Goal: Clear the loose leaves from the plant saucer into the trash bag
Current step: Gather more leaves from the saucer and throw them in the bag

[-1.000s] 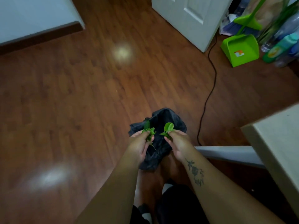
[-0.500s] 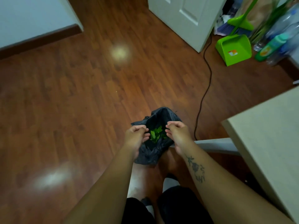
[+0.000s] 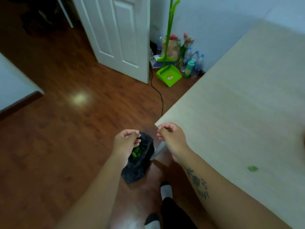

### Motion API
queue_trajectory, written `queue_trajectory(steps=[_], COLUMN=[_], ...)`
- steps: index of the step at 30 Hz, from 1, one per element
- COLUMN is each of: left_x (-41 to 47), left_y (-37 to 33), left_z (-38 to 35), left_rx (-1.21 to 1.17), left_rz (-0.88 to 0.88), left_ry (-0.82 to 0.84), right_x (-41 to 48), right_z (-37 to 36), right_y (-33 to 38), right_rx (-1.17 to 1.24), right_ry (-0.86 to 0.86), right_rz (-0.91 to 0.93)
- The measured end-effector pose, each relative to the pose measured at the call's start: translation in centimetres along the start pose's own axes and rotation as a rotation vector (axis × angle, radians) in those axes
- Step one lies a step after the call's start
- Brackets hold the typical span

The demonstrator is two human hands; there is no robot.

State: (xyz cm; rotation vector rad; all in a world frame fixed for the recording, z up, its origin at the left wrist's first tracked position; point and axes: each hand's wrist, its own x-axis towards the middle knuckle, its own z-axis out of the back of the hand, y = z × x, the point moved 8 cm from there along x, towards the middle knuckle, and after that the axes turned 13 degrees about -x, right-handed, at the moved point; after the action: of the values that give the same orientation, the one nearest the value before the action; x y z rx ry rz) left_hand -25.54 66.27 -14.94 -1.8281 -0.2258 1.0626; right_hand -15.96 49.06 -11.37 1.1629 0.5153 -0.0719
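Observation:
A black trash bag [image 3: 140,169] stands open on the wood floor by my feet, with green leaves [image 3: 137,152] lying inside it. My left hand [image 3: 127,142] hovers just above the bag's mouth, fingers curled loosely with nothing in them. My right hand [image 3: 170,136] is raised to the right of the bag, near the table corner, fingers curled and empty. One small green leaf [image 3: 252,168] lies on the beige table [image 3: 239,113] to my right. The plant saucer is not in view.
A white door [image 3: 118,37] stands open ahead. A green dustpan [image 3: 169,75] with its broom, several bottles [image 3: 193,61] and a flower bouquet crowd the far corner. A black cable [image 3: 159,95] runs across the floor towards the table.
Both hands dropped their leaves into the bag, then lifted away from it. My view swung up and right, bringing the table top and the door into sight.

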Motion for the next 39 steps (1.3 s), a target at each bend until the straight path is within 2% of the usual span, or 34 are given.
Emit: queue_trajectory(steps=[8,14,18,22,24,29,34,39], left_x=[-6.0,-11.5,-14.8,-16.6,-17.2,-18.2,-19.5,-20.7], left_y=[1.3,5.1,9.8,13.8,14.3,15.9,17.5,18.4], left_z=[-12.5,-23.8,-29.5,-32.3,-33.0,-34.8,-36.9,-39.6], left_rx=[0.193,0.543,0.804,1.058,1.140,1.288,1.285,1.202], left_rz=[-0.051,-0.203,-0.319,-0.447,-0.516,-0.564,-0.537,-0.486], left_ry=[0.307,0.616,0.738,0.785,0.743,0.657,0.623,0.592], right_x=[-4.5,-8.2,-9.8,-10.7,-11.0,-11.8,-12.3,-10.6], right_z=[16.0,27.0,33.1,37.6,39.7,46.4,54.1,58.6], right_y=[-5.0,-10.7,-14.9,-18.7,-19.6,-21.0,-21.0,-22.2], right_rx=[0.169,0.209,0.242,0.248,0.242,0.140,-0.158,-0.502], right_ry=[-0.309,-0.496,-0.579,-0.593,-0.602,-0.661,-0.766,-0.718], right_rz=[-0.104,-0.187,-0.228,-0.279,-0.289,-0.298,-0.264,-0.189])
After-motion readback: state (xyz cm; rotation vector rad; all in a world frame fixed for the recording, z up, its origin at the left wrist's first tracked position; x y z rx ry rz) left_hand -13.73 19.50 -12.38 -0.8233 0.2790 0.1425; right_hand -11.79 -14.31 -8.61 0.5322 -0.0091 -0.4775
